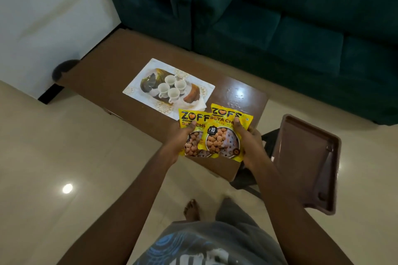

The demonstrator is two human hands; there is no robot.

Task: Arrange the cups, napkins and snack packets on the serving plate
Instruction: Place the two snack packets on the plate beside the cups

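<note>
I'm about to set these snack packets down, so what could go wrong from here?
The two yellow snack packets overlap between the left hand and right hand, so one might slip. The four white cups crowd the middle of the patterned white rectangular serving plate; a packet pushed in could tip one.

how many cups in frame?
4, all on the serving plate, clustered: far cup, right cup, left cup, near cup. The held snack packets cover the plate's near edge, so another could be hidden there.
</note>
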